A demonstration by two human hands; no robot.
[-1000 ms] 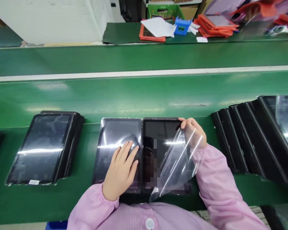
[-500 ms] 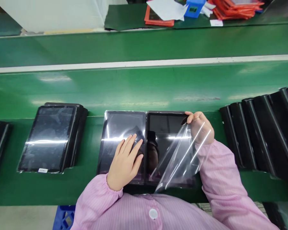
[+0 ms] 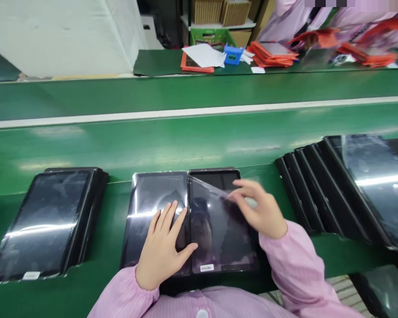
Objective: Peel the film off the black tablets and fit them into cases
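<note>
In the head view, the left hand point(image 3: 162, 254) lies spread on the left tablet point(image 3: 149, 194), thumb reaching the right tablet point(image 3: 223, 234), probably steadying both side by side on the bench point(image 3: 114, 221). The right hand point(image 3: 263, 210) pinches clear film point(image 3: 208, 186) over the right tablet, seemingly by its edge. Overlapping tablets point(image 3: 321, 190) stand nearby, likely for easy reach.

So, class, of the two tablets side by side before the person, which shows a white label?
The right tablet: its white label shows near the bottom edge. No label shows on the left tablet, which the left hand partly covers.
</note>
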